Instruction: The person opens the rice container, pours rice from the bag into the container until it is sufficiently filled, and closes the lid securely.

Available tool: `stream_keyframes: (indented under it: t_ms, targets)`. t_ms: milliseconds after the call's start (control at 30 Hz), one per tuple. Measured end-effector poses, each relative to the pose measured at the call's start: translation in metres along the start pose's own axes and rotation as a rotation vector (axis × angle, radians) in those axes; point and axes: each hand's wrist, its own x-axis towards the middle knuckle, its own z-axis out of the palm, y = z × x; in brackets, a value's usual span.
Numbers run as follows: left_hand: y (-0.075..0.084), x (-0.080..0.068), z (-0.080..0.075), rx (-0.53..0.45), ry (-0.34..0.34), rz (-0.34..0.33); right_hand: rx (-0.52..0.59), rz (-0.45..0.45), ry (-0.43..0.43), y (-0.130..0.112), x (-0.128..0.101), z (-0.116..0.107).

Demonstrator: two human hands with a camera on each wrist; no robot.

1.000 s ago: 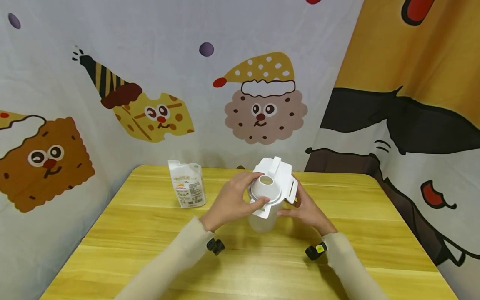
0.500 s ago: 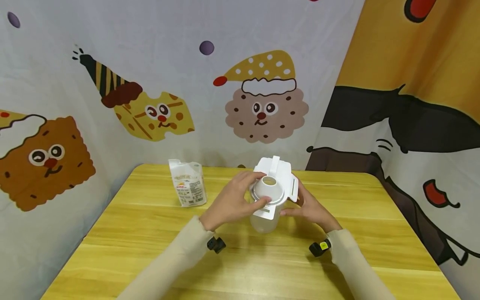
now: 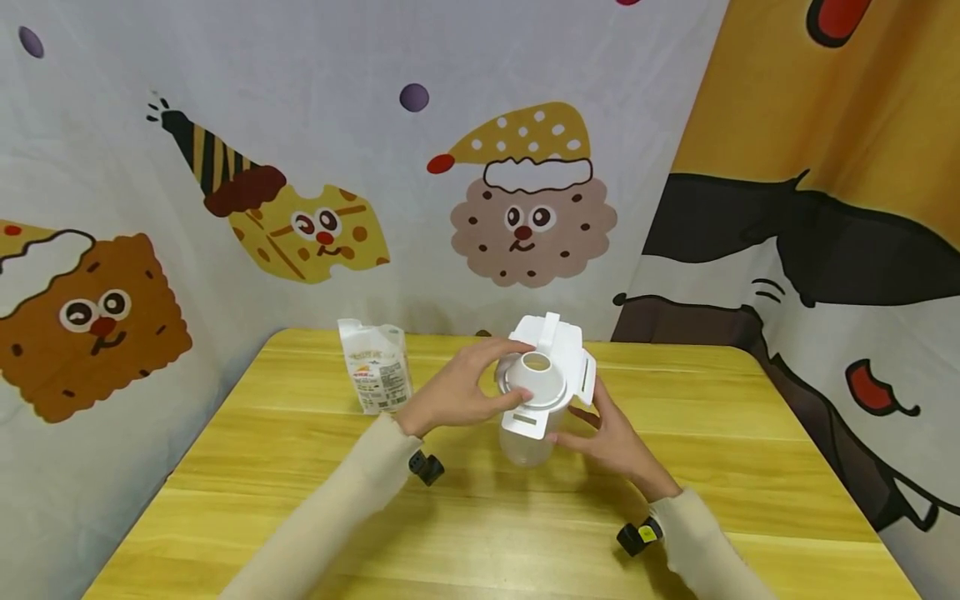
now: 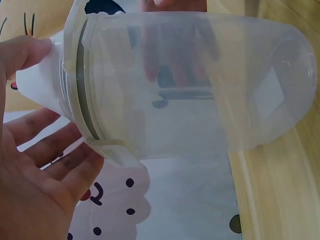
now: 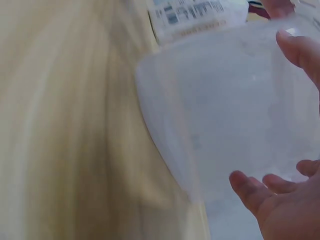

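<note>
Right hand [image 3: 613,435]: grip curved loosely round the translucent container [image 3: 527,450], which sits toward the 12 o'clock side of the counter [image 3: 480,533]; base contact unclear. Left hand [image 3: 457,387], at the container's 9 o'clock: grip pinching the white cone [image 3: 540,385] atop the lid [image 3: 572,342]. Hazard, judged: sideways force on the cone, with slack right-hand hold, could tip the container. Printed pouch [image 3: 378,375]: upright, 10 o'clock. Counter: yellow wood-grain, far corners rounded. Beyond, 12 o'clock: cartoon-printed cloth [image 3: 345,50]

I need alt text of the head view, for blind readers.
A person's left hand grips the white spout on the lid of a translucent container; the right hand holds its side. To the left, a printed white bag stands on a wood-grain table before cartoon-printed cloth.
</note>
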Motion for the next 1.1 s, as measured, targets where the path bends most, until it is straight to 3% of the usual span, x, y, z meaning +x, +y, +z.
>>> stream_keyframes:
  t_ms: [367, 600, 900, 1100]
  targets:
    - [0.002, 0.0, 0.002, 0.022, 0.015, -0.001, -0.023, 0.023, 0.051, -0.005, -0.002, 0.01]
    - [0.01, -0.003, 0.008, 0.108, 0.083, -0.003, -0.02, 0.037, -0.044, -0.001, 0.003, -0.002]
    - [0.025, -0.004, 0.021, 0.289, 0.185, 0.015, 0.044, -0.042, -0.213, 0.008, 0.011, -0.024]
    - [0.029, -0.005, 0.022, 0.331, 0.175, 0.012, 0.09, -0.04, -0.266, 0.014, 0.015, -0.032]
